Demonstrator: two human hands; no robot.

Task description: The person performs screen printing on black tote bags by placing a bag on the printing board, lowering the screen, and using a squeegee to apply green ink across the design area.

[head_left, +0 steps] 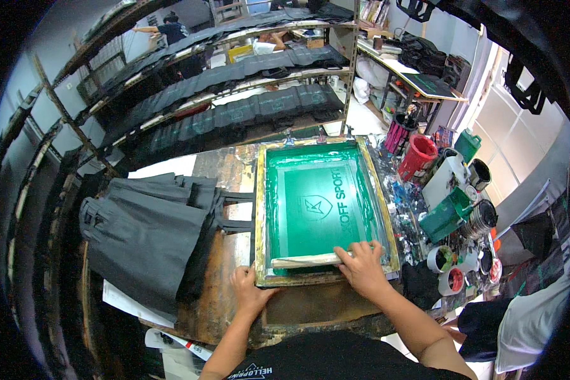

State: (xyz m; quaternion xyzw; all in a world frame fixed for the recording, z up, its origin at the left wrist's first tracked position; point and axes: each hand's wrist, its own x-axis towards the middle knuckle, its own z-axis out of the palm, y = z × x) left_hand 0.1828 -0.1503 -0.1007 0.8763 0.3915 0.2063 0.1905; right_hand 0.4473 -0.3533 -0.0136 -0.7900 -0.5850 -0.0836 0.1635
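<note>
A screen-printing frame (pixel 260 215) lies flat on the worktable in front of me. Its green mesh (pixel 291 190) carries a shield emblem and lettering, with wet green ink smeared along the edges. Across the near end of the mesh rests a squeegee (pixel 304 260) with a pale handle. My right hand (pixel 364 269) is closed around the right end of that handle. At the frame's near left corner, my left hand (pixel 250 291) grips the edge, thumb along the near side. Dark straps (pixel 237 208) run from the left up to the frame.
Left of the frame lies a pile of dark grey cloth pieces (pixel 152 221). Ink tubs, including a red bucket (pixel 418 155) and a green container (pixel 446 215), crowd the right side. Racks of dark printed pieces (pixel 253 107) stand behind. A person (pixel 171 30) is beyond them; another's clothing (pixel 532 323) shows lower right.
</note>
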